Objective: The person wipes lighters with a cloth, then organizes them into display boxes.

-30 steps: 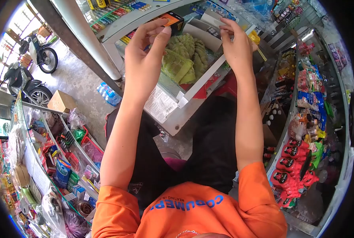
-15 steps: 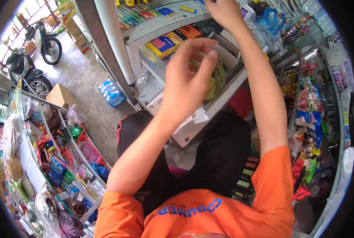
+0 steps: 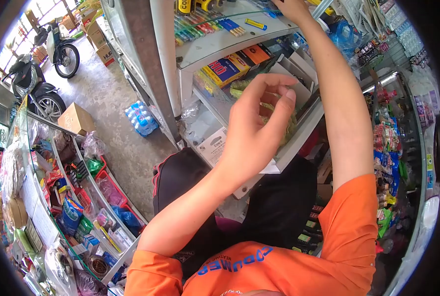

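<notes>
My left hand hovers over the lower glass shelf, fingers curved, with a gap between thumb and fingertips and nothing visible in them. Beneath it lies a greenish bundle, partly hidden by the hand. A yellow and blue box and an opened white carton are beside it. My right hand reaches to the upper shelf at the top edge of the view; its fingertips are cut off, close to some blue items. Rows of pens and a yellow and blue tube lie left of it.
A white post stands left of the case. A wrapped bottle pack, a cardboard box and motorbikes are on the floor. Stocked glass counters flank me, with a blue packet at left and snack packs at right.
The whole view has shifted, so the case appears lower and further right. My left hand stays curved above the lower shelf, and my right hand remains at the upper shelf.
</notes>
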The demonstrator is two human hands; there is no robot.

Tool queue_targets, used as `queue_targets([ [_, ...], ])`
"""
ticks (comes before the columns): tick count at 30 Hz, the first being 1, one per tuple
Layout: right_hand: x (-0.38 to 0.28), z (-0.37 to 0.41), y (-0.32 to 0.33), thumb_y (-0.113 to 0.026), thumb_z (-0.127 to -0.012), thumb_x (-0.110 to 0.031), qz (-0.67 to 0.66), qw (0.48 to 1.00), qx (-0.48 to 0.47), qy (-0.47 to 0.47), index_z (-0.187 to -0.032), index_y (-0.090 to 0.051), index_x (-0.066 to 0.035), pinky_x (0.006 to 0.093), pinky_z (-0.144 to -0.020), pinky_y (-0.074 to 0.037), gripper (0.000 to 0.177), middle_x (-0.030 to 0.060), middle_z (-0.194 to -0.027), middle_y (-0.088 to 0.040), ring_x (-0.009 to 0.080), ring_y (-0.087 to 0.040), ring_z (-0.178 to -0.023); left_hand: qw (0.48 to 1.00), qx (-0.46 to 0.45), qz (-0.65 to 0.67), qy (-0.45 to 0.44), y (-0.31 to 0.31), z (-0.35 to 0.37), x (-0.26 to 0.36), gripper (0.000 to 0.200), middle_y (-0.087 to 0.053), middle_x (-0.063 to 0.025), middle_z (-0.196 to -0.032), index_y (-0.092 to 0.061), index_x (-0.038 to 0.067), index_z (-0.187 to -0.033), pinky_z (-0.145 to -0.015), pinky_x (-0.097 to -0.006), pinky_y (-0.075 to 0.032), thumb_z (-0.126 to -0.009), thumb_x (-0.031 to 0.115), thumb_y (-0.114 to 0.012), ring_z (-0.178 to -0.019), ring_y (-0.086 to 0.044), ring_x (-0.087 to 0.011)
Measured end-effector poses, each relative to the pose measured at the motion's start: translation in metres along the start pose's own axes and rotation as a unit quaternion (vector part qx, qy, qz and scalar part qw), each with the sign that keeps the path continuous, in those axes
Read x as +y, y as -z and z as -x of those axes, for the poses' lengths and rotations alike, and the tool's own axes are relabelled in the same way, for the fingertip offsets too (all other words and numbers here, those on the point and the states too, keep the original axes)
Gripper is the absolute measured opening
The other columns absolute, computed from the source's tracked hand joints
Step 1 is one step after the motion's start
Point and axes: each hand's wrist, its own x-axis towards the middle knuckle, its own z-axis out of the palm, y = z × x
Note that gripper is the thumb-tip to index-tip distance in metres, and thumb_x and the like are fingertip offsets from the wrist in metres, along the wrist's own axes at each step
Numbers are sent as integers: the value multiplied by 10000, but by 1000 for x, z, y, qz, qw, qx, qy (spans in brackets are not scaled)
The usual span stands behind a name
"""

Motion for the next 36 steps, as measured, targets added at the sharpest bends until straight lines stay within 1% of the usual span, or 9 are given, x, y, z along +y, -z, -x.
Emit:
queue_targets([
  [7,-20,44,27,-681,-1050,-237,-153,988,35,-3,-1215,-746,7,464,-887,-558,301,144,-1092,-777,330,-725,-977,999,50,-7,-6,13,-2,-3,277,-660,-50,-1176,-647,-5,-1304,-822,-278,-514,-1090,168,-614,-971,-614,-100],
  [9,-51,86,62,-588,-1111,-332,-326,942,-65,-56,-1423,-640,-4,472,-1038,-520,456,206,-1362,-691,373,-663,-1233,997,82,-4,-13,15,-7,-1,399,-640,-76,-1210,-618,-20,-1361,-852,-300,-537,-1103,285,-614,-980,-630,-132],
  [14,-96,199,58,-766,-1004,-307,-511,855,-60,68,-1174,-785,-19,290,-884,-536,334,32,-1048,-778,86,-679,-963,993,109,49,15,21,-19,-8,540,-677,-80,-1148,-634,-32,-1367,-881,-312,-533,-1110,441,-583,-937,-649,-135],
  [22,-100,250,68,-784,-975,-301,-431,899,-20,73,-1208,-763,-18,320,-908,-547,366,64,-1072,-793,162,-720,-968,986,144,64,-53,25,-17,-21,389,-754,-102,-1104,-712,-79,-1236,-829,-274,-593,-1112,277,-620,-878,-704,-134],
  [23,-81,266,49,-823,-914,-315,-223,953,114,170,-1210,-766,-44,371,-910,-551,406,107,-1081,-791,273,-745,-987,986,149,54,-61,23,-18,-20,390,-756,-111,-1118,-703,-84,-1239,-839,-279,-595,-1116,274,-609,-889,-709,-143],
  [26,-54,286,52,-832,-894,-269,-207,966,-133,82,-1161,-755,-33,363,-857,-548,366,115,-977,-771,269,-739,-932,983,156,51,-76,20,-21,-19,392,-759,-130,-1152,-683,-92,-1253,-861,-292,-599,-1123,265,-588,-915,-722,-160],
  [28,-50,280,57,-811,-935,-220,-339,937,-70,52,-1101,-740,-16,306,-800,-531,272,63,-907,-744,142,-689,-855,985,145,52,-83,20,-25,-24,378,-756,-161,-1211,-663,-92,-1271,-877,-303,-594,-1133,242,-553,-950,-738,-176],
  [33,-76,283,74,-773,-970,-201,-491,853,160,-76,-1103,-752,15,340,-815,-555,254,114,-968,-781,227,-730,-856,972,105,-182,-108,1,-15,-33,511,-726,-50,-998,-500,-90,-1535,-926,-265,-546,-1121,198,-586,-949,-659,-80],
  [36,-87,283,65,-711,-992,-140,-335,896,281,79,-1194,-761,-5,395,-928,-573,248,164,-1155,-784,332,-755,-1067,985,66,-133,-92,-8,-15,-37,543,-660,3,-889,-454,-84,-1573,-899,-243,-531,-1117,176,-594,-929,-603,-34],
])
